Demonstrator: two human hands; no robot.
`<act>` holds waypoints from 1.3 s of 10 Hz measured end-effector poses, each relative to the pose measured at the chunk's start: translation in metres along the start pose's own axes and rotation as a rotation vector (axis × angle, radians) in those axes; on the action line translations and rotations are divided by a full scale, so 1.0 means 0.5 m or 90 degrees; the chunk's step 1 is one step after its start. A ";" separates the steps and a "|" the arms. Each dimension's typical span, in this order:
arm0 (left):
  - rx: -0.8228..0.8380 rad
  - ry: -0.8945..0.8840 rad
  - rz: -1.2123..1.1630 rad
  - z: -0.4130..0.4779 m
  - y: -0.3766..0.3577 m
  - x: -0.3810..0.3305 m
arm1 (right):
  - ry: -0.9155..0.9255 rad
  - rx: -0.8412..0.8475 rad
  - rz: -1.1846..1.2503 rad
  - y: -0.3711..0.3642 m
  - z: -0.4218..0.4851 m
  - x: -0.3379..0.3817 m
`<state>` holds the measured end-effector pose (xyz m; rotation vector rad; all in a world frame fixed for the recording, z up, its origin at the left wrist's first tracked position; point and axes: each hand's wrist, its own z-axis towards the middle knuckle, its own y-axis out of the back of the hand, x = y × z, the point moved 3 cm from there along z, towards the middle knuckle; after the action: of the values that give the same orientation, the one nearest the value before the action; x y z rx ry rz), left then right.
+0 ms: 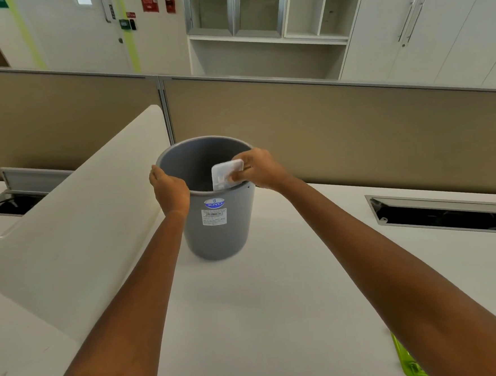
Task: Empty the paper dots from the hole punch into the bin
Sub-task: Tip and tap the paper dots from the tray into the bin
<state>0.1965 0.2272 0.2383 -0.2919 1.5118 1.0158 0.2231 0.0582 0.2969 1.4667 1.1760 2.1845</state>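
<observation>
A grey plastic bin with a blue-and-white label stands on the white desk in front of me. My left hand grips its near left rim. My right hand holds a pale translucent tray of the hole punch, tilted on edge inside the bin's mouth at the right side. Part of a green hole punch body lies on the desk at the bottom right, mostly hidden by my right forearm. Paper dots are not discernible.
A curved cream divider panel rises on the left of the bin. Beige partition screens close off the desk's far side. Open cable wells sit at the left and right. Cabinets stand beyond.
</observation>
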 end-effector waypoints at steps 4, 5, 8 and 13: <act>-0.002 0.002 -0.005 -0.006 0.003 -0.001 | -0.155 -0.178 0.444 0.020 -0.008 -0.033; -0.005 -0.004 -0.002 -0.005 0.004 0.000 | -0.201 -0.168 0.512 0.022 -0.016 -0.037; -0.059 -0.227 0.156 -0.012 0.004 -0.022 | -0.230 -0.156 0.538 0.007 -0.016 -0.045; 0.076 -0.188 0.107 -0.043 -0.024 -0.058 | -0.249 -0.169 0.549 -0.022 -0.017 -0.047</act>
<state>0.1972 0.1940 0.2567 0.0706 1.3366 1.0451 0.2243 0.0471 0.2722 2.4038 0.0906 2.1949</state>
